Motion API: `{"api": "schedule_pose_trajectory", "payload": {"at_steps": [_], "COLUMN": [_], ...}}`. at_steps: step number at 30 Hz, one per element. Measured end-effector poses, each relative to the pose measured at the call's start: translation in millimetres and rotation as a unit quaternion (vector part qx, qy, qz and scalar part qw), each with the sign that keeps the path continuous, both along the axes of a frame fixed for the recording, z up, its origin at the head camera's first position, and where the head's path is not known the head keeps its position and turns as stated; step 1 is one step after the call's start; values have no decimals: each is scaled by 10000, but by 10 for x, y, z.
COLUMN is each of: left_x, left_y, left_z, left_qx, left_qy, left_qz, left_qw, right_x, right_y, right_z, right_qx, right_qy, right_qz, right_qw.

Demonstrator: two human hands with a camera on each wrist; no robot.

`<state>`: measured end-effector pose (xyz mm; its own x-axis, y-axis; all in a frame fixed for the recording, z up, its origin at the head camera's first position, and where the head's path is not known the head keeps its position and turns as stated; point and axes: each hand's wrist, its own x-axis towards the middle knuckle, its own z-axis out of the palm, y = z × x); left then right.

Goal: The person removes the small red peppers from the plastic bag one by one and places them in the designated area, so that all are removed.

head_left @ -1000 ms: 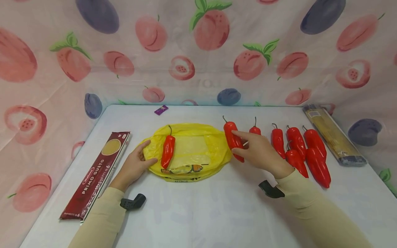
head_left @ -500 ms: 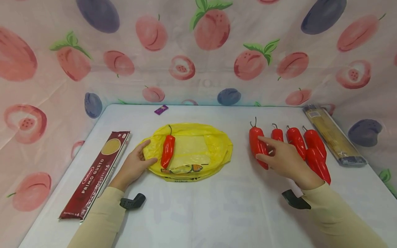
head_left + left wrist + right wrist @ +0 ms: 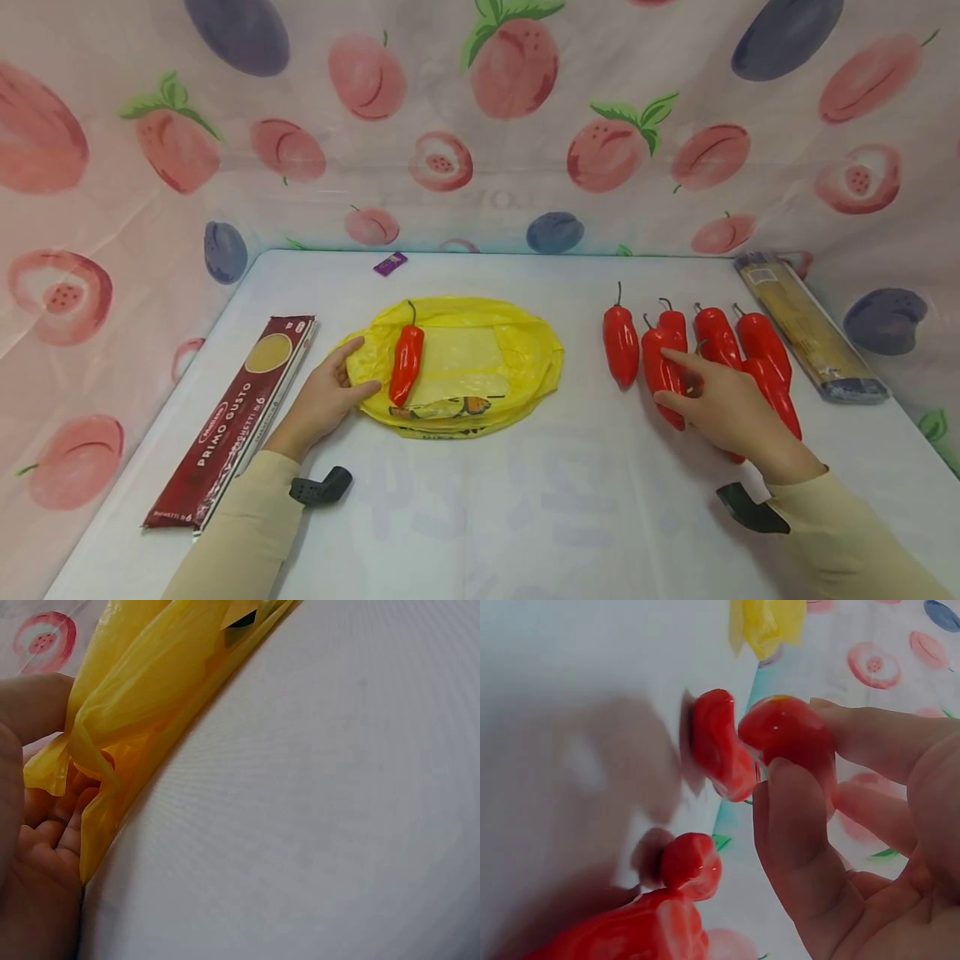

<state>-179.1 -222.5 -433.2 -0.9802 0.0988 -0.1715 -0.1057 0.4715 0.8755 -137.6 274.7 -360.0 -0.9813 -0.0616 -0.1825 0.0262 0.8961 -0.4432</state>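
My left hand [image 3: 322, 408] grips the left edge of a flattened yellow plastic bag [image 3: 465, 358]; in the left wrist view its thin film [image 3: 142, 697] passes between thumb and fingers. On the bag's left part lies one red pepper [image 3: 407, 367] with a dark stem. My right hand [image 3: 723, 408] pinches another red pepper [image 3: 665, 375] between thumb and fingertips. The right wrist view shows this held pepper [image 3: 795, 739] raised off the table, close to others. Several more red peppers [image 3: 759, 343] lie in a group around and behind the hand, partly hidden by it.
A dark red spaghetti packet [image 3: 232, 425] lies left of my left forearm. At the right edge is a clear pack of spaghetti [image 3: 810, 325]. A small purple packet [image 3: 391, 264] lies at the back. A fruit-print curtain [image 3: 510, 150] rises behind the white table [image 3: 510, 517].
My right hand has moved right with its pepper, from the bag's right edge to the pepper group. One pepper it overlapped half a second ago now shows fully. My left hand stays in place.
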Motion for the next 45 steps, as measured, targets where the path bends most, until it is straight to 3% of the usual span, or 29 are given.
{"api": "schedule_pose_trajectory", "payload": {"at_steps": [17, 45], "left_x": [-2, -11], "left_y": [-8, -1], "left_z": [-4, -17], "left_qx": [55, 30], "left_qy": [13, -50], "left_qz": [-10, 17], "left_qw": [10000, 10000], "right_x": [85, 36], "right_y": [20, 22], "right_z": [-138, -286], "right_qx": [15, 1], "right_qy": [-27, -369], "right_qz": [87, 33], "right_qw": [10000, 9993]}}
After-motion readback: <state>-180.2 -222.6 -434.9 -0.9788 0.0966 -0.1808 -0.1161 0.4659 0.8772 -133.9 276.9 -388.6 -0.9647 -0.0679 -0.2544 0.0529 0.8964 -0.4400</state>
